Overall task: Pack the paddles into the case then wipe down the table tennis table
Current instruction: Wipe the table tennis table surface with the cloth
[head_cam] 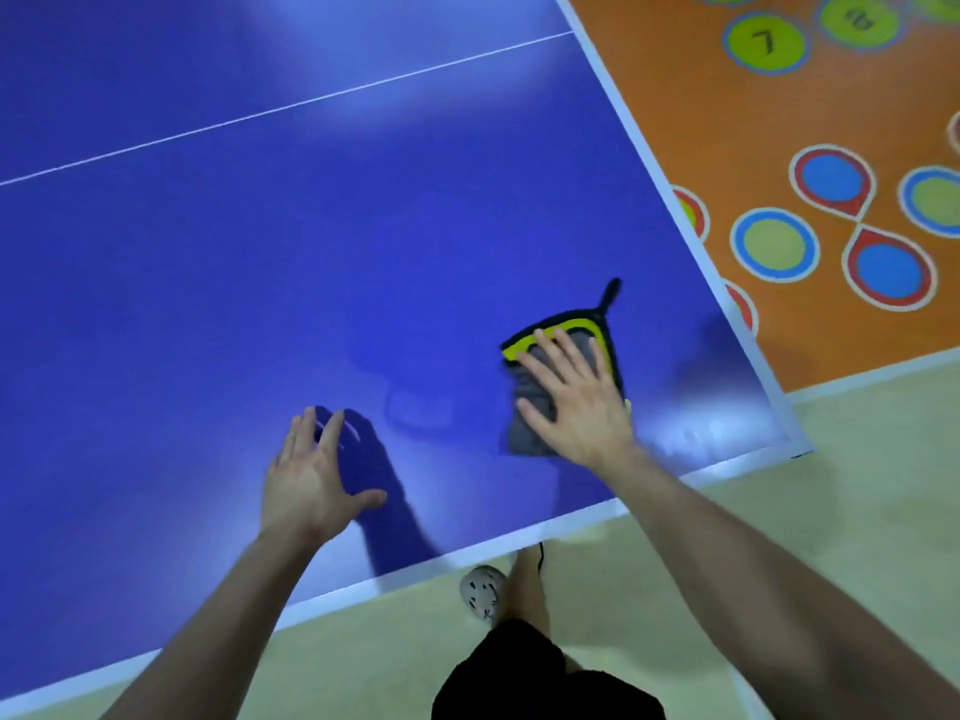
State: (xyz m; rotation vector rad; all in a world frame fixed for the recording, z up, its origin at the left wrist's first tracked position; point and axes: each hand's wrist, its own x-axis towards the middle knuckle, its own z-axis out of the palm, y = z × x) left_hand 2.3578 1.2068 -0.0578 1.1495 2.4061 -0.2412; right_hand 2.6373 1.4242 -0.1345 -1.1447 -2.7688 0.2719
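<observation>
Table tennis table (260,252): a blue top is filling most of the view, with a white band running along its near and right edges and a thin white line crossing the surface farther in. Light patches are glaring off the top near the right corner.

Left hand (317,480): it is reaching in over the near edge, palm down, with the fingers straight and spread and gripping nothing. It is casting a dark shadow on the blue just to its right. Contact with the top cannot be told.

Right hand (576,402): it is pressing flat on the cleaning cloth (527,381), fingers straight and slightly fanned, not curling round it.

Cloth: grey fabric, yellow band inside a black border, black hanging loop pointing away from the person. It is lying on the top near the near edge, toward the near right corner.

Beyond the right edge, an orange play mat (753,122) is showing coloured circles, one marked 7.
</observation>
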